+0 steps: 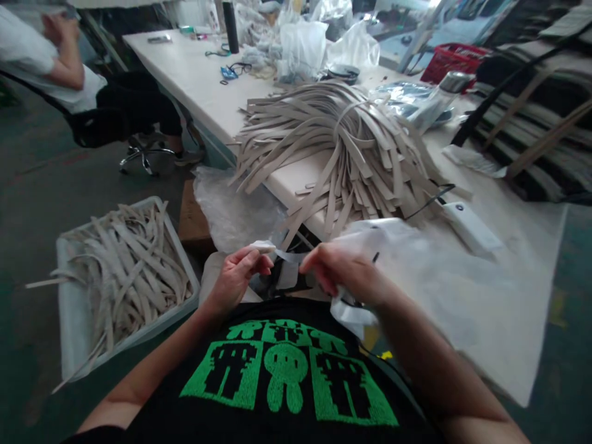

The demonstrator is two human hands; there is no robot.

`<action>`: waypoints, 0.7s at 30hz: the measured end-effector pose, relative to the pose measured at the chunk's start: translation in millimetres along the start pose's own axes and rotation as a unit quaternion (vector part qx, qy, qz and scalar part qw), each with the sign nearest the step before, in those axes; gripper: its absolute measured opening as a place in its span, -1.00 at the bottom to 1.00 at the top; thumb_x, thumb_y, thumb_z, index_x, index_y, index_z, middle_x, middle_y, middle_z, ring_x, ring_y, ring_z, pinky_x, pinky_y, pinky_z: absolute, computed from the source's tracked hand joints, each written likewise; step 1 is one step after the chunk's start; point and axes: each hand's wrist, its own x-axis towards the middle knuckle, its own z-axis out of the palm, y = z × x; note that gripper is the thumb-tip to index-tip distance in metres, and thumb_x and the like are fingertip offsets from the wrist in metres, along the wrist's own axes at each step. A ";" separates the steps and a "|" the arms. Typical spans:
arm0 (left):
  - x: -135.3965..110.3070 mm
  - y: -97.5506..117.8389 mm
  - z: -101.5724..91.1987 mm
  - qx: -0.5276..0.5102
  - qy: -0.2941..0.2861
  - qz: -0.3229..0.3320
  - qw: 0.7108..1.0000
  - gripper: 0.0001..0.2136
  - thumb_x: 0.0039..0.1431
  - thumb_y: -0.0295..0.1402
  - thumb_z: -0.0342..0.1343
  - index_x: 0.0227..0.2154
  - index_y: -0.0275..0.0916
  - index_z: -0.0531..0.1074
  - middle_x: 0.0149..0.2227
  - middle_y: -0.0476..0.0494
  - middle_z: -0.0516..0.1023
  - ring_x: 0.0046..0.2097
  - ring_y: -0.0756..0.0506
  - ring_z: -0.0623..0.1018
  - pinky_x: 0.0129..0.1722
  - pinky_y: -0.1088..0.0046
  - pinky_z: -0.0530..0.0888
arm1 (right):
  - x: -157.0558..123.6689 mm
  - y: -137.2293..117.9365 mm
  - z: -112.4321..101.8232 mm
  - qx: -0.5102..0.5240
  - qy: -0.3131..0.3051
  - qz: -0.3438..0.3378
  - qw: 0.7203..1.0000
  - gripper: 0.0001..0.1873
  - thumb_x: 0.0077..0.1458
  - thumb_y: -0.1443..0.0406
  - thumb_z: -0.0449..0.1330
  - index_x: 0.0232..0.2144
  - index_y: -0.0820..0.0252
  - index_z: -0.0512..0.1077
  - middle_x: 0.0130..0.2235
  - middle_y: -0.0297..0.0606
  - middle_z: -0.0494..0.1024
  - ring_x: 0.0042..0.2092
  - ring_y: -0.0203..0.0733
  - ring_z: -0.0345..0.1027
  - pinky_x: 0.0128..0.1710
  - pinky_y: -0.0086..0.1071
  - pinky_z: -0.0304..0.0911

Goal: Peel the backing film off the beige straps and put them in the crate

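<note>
My left hand (235, 274) is closed in a pinch on a small whitish piece (263, 246), whose exact kind I cannot make out. A thin translucent white ribbon (289, 256) runs from that piece across to my right hand (345, 271). The right fingers are curled and closed on the ribbon, slightly blurred. Below the right hand hangs a loop of similar white ribbon (354, 316). Just beyond both hands, a large heap of beige flat straps (342, 142) lies on the white table (198, 80), some ends hanging over its edge.
On the floor at left stands a white plastic crate (74, 327) full of beige straps. Clear plastic sheeting (235, 209) hangs near a cardboard box (192, 213). A white power bank-like device (472, 225) with a cable lies on the right. A seated person (60, 68) is at far left.
</note>
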 end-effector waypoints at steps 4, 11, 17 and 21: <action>-3.0 6.7 5.6 0.058 -0.047 0.007 0.997 -0.73 0.21 -0.12 0.29 -0.39 -0.23 0.68 -0.50 -0.12 0.60 -0.49 -0.03 0.51 -0.42 0.46 0.50 | 45.9 34.6 26.6 0.090 -0.090 0.078 0.989 -0.14 0.17 -0.37 -0.01 -0.20 0.31 0.58 -0.66 -0.46 0.28 -0.67 -0.41 -0.03 -0.69 -0.47 0.00; -11.9 -0.7 11.4 0.104 -0.085 -0.024 0.991 -0.75 0.20 -0.12 0.28 -0.39 -0.19 0.70 -0.43 -0.15 0.67 -0.40 -0.10 0.60 -0.33 0.41 0.56 | 77.4 27.6 25.6 0.221 -0.012 0.042 0.974 -0.31 -0.16 -0.26 0.40 -0.32 0.23 0.49 -0.71 -0.64 0.08 -0.68 -0.47 -0.22 -0.70 -0.50 -0.10; -3.4 -3.8 11.3 0.131 -0.093 -0.078 0.984 -0.79 0.09 -0.19 0.36 -0.28 -0.18 0.73 -0.29 -0.23 0.73 -0.27 -0.16 0.68 -0.23 0.39 0.59 | 85.1 8.6 17.9 0.038 0.079 -0.007 0.996 -0.55 0.02 -0.08 0.36 -0.41 0.20 0.49 -0.67 -0.54 0.22 -0.63 -0.43 0.01 -0.60 -0.46 0.00; 10.7 0.9 5.9 0.128 -0.100 -0.064 0.985 -0.82 0.02 -0.19 0.39 -0.34 -0.15 0.72 -0.32 -0.18 0.72 -0.33 -0.16 0.64 -0.30 0.37 0.57 | 85.8 4.7 19.5 -0.106 0.083 0.035 0.990 -0.61 0.13 0.00 0.32 -0.51 0.15 0.43 -0.68 -0.52 0.26 -0.62 -0.40 0.07 -0.57 -0.46 0.02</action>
